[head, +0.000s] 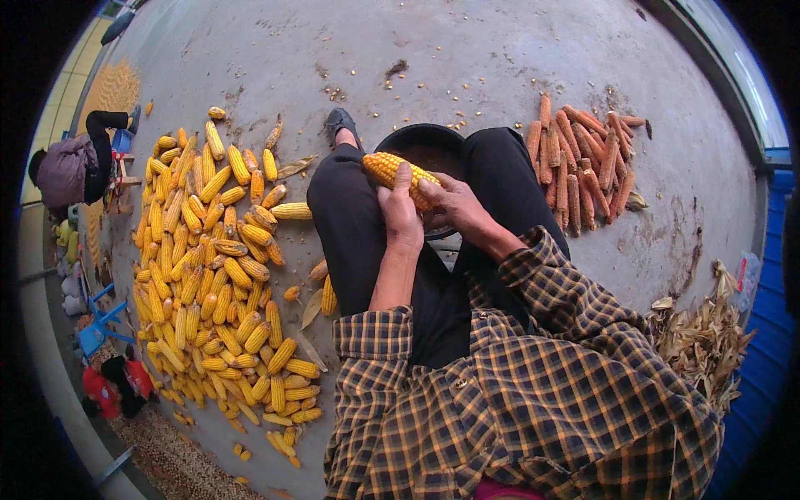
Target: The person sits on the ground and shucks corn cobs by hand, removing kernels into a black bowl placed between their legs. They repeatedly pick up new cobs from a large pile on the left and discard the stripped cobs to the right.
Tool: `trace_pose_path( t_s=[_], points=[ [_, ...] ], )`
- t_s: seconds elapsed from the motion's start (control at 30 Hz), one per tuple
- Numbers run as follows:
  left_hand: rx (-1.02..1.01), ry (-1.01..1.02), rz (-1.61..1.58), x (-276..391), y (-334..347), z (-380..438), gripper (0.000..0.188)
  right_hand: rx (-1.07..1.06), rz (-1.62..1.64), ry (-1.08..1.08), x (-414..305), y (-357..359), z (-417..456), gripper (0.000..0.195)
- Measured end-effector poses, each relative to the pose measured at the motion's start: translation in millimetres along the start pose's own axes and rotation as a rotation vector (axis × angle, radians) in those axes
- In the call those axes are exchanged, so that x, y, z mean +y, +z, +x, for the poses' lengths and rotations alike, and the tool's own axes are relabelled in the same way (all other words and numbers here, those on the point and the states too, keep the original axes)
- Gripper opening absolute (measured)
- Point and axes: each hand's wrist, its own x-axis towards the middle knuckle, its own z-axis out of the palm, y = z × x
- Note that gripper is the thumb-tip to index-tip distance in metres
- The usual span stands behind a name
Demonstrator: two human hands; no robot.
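A full ear of yellow corn point(390, 170) is held above a black basin point(420, 132) that stands between my knees. My left hand point(403, 212) grips the ear's underside, its thumb laid along the kernels. At the ear's lower right end, my right hand point(456, 205) has its thumb and fingers around it. Part of that end is hidden by the fingers. The inside of the basin is dark, and my hands and legs cover much of it.
Many yellow corn ears point(212, 269) lie heaped at left. Bare reddish cobs point(584, 165) are piled at right, dry husks point(700, 337) at lower right. Loose kernels dot the concrete floor point(462, 56). Two people point(69, 172) sit at far left, near a blue stool point(100, 325).
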Motion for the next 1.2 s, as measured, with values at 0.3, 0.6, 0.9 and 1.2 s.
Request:
trace_pose_path(
  t_s=[0.3,0.6,0.9,1.2],
  points=[
    [-0.026,-0.070,-0.103,6.3,-0.6,1.1,0.038,-0.076,-0.012,-0.062,-2.2,-2.6,-3.2,0.051],
    [-0.116,0.317,0.051,11.6,15.4,-10.8,0.038,-0.086,0.171,0.056,-7.8,-1.9,3.0,0.051],
    [-0.056,0.036,-0.137,7.7,3.4,3.1,0.038,-0.022,0.099,0.005,-5.7,-3.2,-0.5,0.048],
    [-0.036,0.042,-0.105,10.2,5.9,-2.9,0.034,-0.061,0.023,0.008,-8.8,-2.1,1.2,0.051]
  ],
)
